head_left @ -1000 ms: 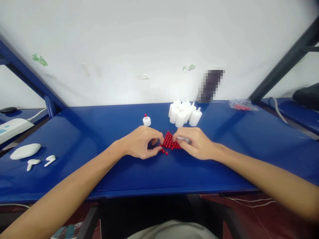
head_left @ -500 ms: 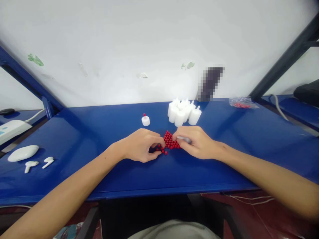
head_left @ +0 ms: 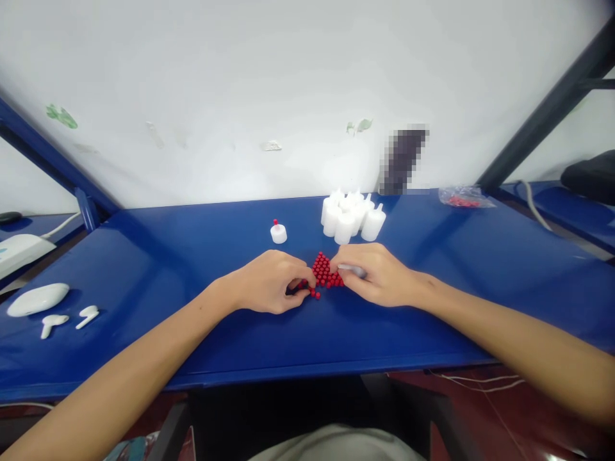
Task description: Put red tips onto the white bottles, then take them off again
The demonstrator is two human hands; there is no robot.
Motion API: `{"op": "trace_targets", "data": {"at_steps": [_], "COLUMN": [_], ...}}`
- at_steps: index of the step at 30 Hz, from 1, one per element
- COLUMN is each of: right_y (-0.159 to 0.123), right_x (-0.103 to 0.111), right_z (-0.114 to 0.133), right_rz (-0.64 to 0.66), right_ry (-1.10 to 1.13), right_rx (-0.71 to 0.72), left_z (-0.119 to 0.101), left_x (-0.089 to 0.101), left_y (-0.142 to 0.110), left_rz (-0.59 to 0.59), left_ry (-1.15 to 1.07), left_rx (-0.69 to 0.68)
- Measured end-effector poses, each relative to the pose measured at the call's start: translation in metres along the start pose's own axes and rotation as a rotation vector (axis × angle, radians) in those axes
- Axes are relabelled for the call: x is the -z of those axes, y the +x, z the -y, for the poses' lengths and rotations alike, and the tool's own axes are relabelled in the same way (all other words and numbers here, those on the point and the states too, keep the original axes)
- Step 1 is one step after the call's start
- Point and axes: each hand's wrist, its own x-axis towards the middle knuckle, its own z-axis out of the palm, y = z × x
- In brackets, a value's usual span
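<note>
A tight cluster of small red caps (head_left: 321,269) lies on the blue table between my hands. My left hand (head_left: 276,282) is at the cluster's left edge, its fingers curled in and its thumb below, around a few loose caps. My right hand (head_left: 372,274) is bent over the right side of the cluster, its fingertips at the caps. A slim whitish-grey thing (head_left: 354,269) shows between its thumb and fingers; I cannot make out its kind. Behind the cluster stands a group of white bottles (head_left: 343,227) with nozzles. Apart from them, a white bottle (head_left: 278,234) wears a red cap.
A clear bag with red pieces (head_left: 464,197) lies at the back right of the blue table (head_left: 307,349). White earbuds (head_left: 54,323) and their case (head_left: 38,299) lie at the left. A power strip (head_left: 22,256) is beyond the left frame post.
The whole view has shifted slightly. My left fingers have drawn in a little around the loose red caps; my right hand stays at the cluster with the slim thing.
</note>
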Motion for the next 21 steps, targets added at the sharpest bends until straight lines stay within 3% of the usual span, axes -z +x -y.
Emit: {"op": "trace_targets", "data": {"at_steps": [8,12,21], "right_y": [0.001,0.002,-0.003], "right_x": [-0.001,-0.001,0.001], "right_z": [0.0,0.0,0.007], "right_rz": [0.015,0.008,0.112], "right_ry": [0.008,0.027,0.018], "right_rx": [-0.015,-0.008,0.052], "left_z": [-0.008,-0.009,-0.009], "left_x": [-0.009,-0.015,-0.005], "left_y": [0.003,0.003,0.003], "left_rz": [-0.026,-0.1,-0.187], "left_ry": [0.084,0.197,0.146], "left_rx": [-0.043,-0.063,-0.056]}}
